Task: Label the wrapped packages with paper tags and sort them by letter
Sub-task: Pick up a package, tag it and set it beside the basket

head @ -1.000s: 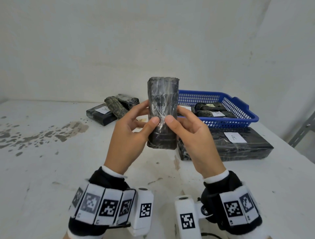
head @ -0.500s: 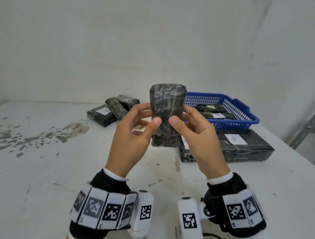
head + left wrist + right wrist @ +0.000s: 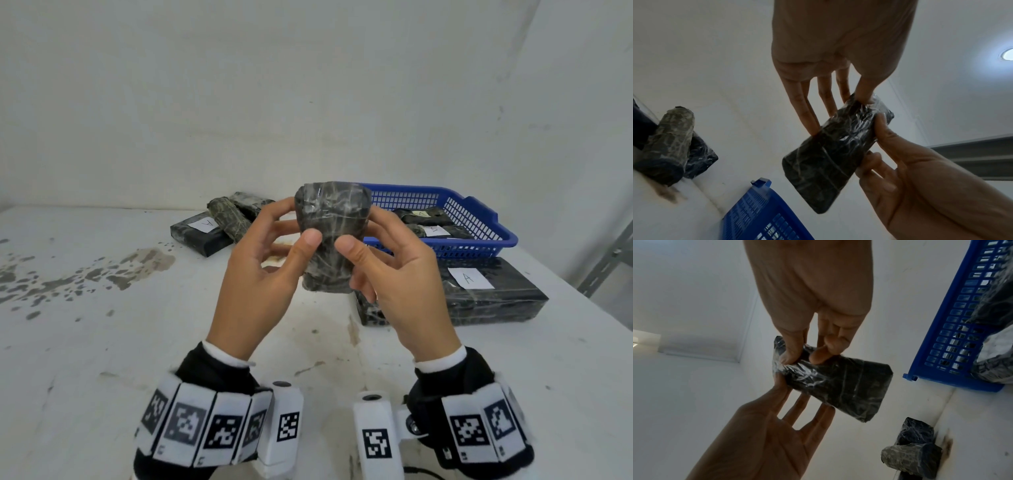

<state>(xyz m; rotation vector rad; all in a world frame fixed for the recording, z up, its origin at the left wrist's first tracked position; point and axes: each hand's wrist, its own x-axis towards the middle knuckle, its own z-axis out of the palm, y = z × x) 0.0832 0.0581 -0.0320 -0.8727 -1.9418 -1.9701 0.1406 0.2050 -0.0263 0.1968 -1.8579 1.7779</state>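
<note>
A dark package wrapped in clear film (image 3: 330, 236) is held upright above the white table (image 3: 102, 342), its top end tipped toward me. My left hand (image 3: 294, 226) pinches its left edge, thumb in front and fingers behind. My right hand (image 3: 363, 236) pinches the right edge the same way. No paper tag shows on it. The left wrist view has the package (image 3: 830, 154) between my left fingers (image 3: 807, 116) and the right hand (image 3: 920, 186). In the right wrist view the package (image 3: 842, 389) is pinched at its crinkled end by the right hand (image 3: 805, 355).
A blue basket (image 3: 479, 219) at the back right holds tagged packages (image 3: 424, 226). In front of it lies a large black package (image 3: 507, 301) with a tag marked A (image 3: 470, 277). At the back left, a flat tagged package (image 3: 202, 233) has rolls (image 3: 229, 219) leaning on it.
The package has tipped, so its top end now faces me and it looks shorter. Both hands kept their hold and shifted slightly to the right.
</note>
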